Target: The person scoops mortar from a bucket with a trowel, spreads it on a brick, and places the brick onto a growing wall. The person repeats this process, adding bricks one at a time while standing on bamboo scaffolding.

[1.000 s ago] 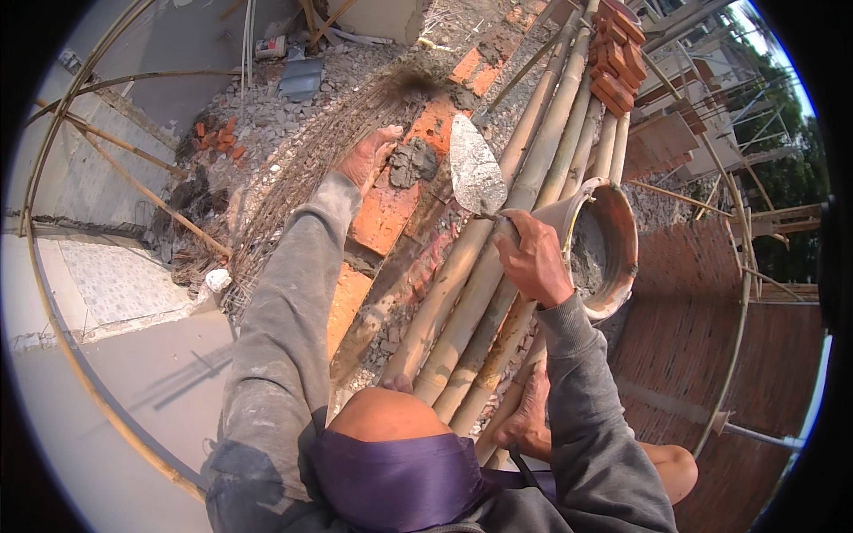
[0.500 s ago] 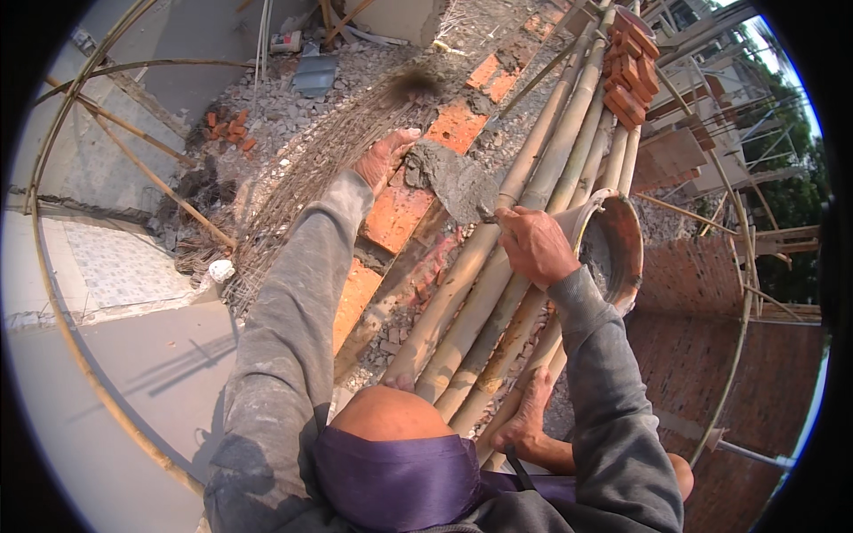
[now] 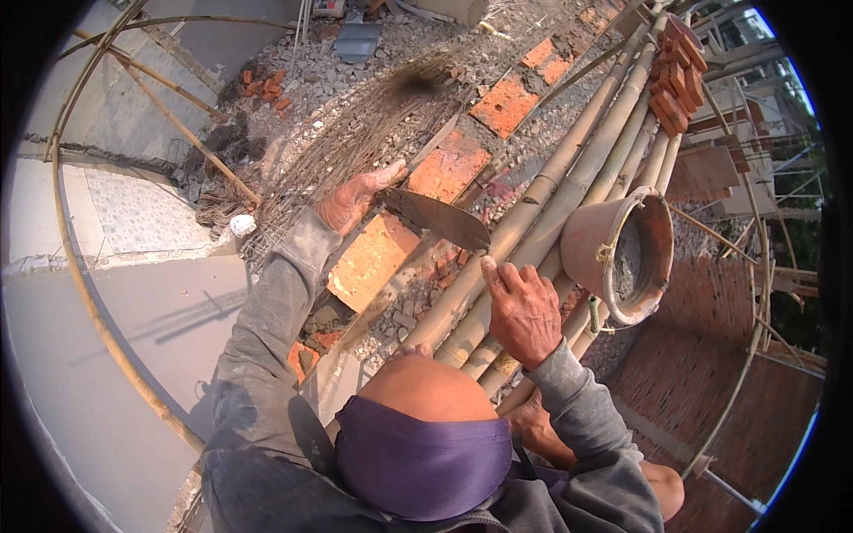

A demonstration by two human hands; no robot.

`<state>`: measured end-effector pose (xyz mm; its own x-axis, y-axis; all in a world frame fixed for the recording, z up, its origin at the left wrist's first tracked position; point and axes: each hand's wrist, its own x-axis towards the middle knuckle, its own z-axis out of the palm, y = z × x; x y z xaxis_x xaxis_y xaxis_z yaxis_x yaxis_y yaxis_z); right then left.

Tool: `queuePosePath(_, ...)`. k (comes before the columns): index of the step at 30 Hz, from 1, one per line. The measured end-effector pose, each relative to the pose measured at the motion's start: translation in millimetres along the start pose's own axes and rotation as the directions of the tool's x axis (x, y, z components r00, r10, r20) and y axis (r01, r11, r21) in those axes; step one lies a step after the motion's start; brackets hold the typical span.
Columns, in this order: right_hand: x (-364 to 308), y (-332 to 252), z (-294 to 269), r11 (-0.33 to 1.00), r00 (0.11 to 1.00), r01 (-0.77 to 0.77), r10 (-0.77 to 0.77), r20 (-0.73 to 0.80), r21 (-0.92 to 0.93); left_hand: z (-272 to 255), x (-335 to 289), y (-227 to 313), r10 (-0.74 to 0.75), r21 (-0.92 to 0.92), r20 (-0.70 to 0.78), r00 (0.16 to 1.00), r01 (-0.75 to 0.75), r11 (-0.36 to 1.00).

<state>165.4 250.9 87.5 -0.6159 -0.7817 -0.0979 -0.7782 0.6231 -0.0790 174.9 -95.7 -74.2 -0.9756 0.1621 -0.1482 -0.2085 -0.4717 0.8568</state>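
Note:
My right hand (image 3: 526, 311) is closed around the handle of a trowel, its index finger pointing along toward the blade. The grey trowel blade (image 3: 437, 219) hangs tilted over the brick course, with no mortar lump showing on it. My left hand (image 3: 354, 197) is at the far-left side of the course, fingers stretched out, close to the blade's tip. Whether it touches the blade or the bricks I cannot tell. Beneath the trowel runs a narrow row of orange bricks (image 3: 371, 260), with another brick (image 3: 450, 166) just beyond the blade.
Several bamboo poles (image 3: 569, 191) lie right of the brick row. A mortar bucket (image 3: 591, 238) leans on them, and stacked red bricks (image 3: 677, 84) sit at their far end. Thin rods (image 3: 355, 120) and rubble lie left. My bent knee (image 3: 429, 389) is close below the trowel.
The mortar lump has gone from the trowel, baring its blade. My right hand and the trowel have come nearer to me. The whole view has shifted slightly.

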Motion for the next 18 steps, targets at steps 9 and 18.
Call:
queuePosePath(9,-12.7,-14.6,-8.1,0.998,0.993,-0.06,0.059,-0.103,-0.004,12.6,-10.2,-2.3,-0.169,-0.032,-0.186,0.968,0.166,0.986)
queuePosePath(18,-44.6,87.5,-86.3,0.95,0.888,-0.238,0.297,-0.352,0.202,33.6,-8.5,16.7,-0.12,0.284,-0.088,0.989,0.14,0.949)
